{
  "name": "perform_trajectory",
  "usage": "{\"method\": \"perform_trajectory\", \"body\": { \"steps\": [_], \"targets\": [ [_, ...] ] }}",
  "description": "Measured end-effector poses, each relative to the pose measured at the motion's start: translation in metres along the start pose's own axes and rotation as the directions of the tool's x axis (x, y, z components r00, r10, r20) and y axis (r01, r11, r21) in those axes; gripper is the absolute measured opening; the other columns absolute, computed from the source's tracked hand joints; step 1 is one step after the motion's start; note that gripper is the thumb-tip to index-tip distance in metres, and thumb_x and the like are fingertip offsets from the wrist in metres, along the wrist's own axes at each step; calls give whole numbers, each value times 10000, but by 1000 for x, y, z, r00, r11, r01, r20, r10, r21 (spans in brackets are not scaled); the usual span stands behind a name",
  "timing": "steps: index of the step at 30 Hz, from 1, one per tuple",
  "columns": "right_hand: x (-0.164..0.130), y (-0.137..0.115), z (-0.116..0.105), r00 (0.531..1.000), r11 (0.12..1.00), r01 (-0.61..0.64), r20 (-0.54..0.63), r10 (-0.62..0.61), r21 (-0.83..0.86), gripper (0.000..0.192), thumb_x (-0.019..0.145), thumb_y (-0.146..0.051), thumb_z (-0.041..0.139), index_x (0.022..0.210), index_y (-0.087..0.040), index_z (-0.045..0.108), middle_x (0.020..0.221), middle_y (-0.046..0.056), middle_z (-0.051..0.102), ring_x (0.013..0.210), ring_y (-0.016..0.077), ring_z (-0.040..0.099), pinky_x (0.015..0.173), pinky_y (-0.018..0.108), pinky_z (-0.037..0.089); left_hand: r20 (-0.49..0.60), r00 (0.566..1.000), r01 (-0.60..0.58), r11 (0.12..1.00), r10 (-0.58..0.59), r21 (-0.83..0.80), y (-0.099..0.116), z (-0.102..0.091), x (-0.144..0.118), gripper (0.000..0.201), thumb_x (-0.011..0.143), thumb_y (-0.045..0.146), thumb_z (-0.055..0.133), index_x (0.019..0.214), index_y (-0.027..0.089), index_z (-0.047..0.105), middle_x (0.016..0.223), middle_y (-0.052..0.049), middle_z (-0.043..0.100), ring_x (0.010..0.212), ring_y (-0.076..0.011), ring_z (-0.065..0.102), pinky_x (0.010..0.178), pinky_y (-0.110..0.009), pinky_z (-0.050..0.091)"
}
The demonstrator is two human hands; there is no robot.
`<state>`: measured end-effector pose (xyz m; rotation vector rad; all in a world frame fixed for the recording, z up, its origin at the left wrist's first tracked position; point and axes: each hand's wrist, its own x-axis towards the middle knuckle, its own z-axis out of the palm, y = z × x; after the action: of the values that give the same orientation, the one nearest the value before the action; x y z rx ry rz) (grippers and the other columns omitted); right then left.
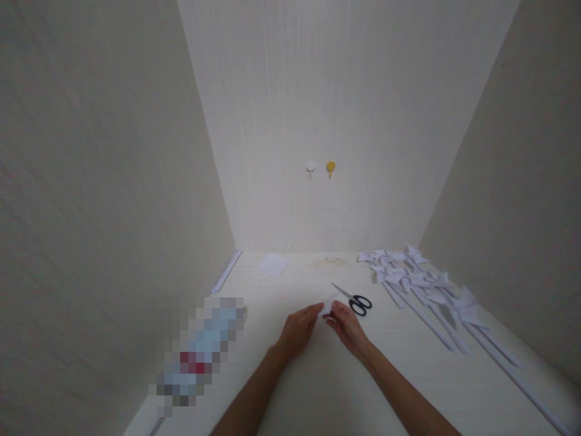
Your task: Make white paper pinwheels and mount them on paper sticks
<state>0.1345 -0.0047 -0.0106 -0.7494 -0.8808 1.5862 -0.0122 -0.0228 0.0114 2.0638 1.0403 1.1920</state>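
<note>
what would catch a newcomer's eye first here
Likely the left hand and right hand, low centre, holding a small white paper between them. Next, black-handled scissors lie just beyond the right hand, and folded white paper shapes with long white sticks sprawl on the right.

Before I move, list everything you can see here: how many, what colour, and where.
Table: one, off-white, below the walls
Walls: three, pale grey, left, back and right
Hooks: two, white and yellow, back wall
Paper sheet: one, white, table's far left
Paper strips: count unclear, white, far left edge
Beige strands: count unclear, beige, table's far middle
Folded paper shapes with sticks: several, overlapping, white, right side
Blurred item: one, bluish with red, left side
Scissors: one pair, black handles, mid-table
Small paper: one, white, between both hands
Left hand: one, bare, on the small paper
Right hand: one, bare, on the small paper
</note>
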Motion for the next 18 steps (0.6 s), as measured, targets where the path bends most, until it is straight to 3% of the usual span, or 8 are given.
{"method": "perform_trajectory", "body": {
  "steps": [8, 14, 18],
  "targets": [
    [0, 1, -1, 998, 998, 22, 52, -19, -61, 228, 638, -379, 610, 669, -162, 549, 647, -6, 540, 615, 98, 510, 531, 188, 383, 48, 999, 2, 994, -7, 107, -4, 1, -1, 350, 748, 251, 437, 1092, 251, 504, 1093, -26, 556, 963, -163, 524, 848, -280, 404],
    [1, 1, -2, 996, 1000, 6, 86, -4, -14, 163, 649, -319, 611, 680, -166, 564, 642, -3, 550, 620, 104, 510, 539, 193, 385, 76, 995, -73, 976, 58, 203, -8, -1, -3, 363, 769, 309, 408, 1101, 186, 489, 1072, -64, 562, 952, -162, 515, 849, -288, 391],
    [1, 0, -1, 996, 1000, 6, 93, -8, 28, 130, 600, -243, 632, 685, -186, 551, 644, -14, 542, 614, 115, 510, 547, 214, 395, -30, 997, 70, 990, -66, 123, -10, 0, -2, 358, 783, 356, 372, 1025, 159, 548, 981, -81, 600, 891, -187, 530, 786, -297, 407]
  ]
}}
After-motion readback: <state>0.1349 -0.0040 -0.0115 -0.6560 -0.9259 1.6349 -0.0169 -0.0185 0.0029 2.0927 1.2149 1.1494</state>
